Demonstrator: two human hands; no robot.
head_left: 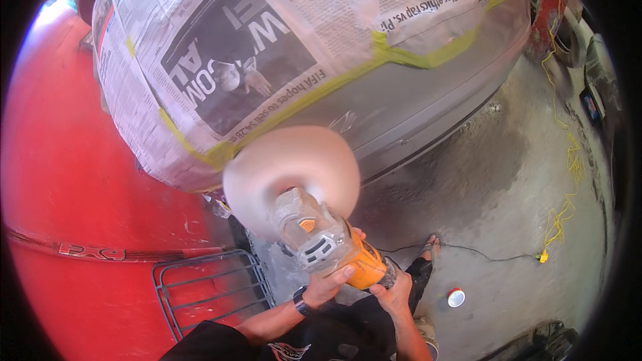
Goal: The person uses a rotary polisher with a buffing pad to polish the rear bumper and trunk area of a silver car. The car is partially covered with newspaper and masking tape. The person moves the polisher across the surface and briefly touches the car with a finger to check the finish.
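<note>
Both my hands are closed on an orange-and-grey power polisher, held low in front of me. My left hand, with a dark watch at the wrist, wraps the body behind the dusty grey head. At the rear end, my right hand grips the polisher near its cord. A wide, pale round buffing pad on its head is smeared by motion. It overlaps the lower edge of a grey car panel; whether it touches is hidden. Newspaper covers the panel's upper part, edged with yellow-green masking tape.
A red wall stands at the left, with a dark metal rack against it. A black cord runs rightward to a yellow extension cord. A red-and-white round can sits on the concrete floor, right of my foot.
</note>
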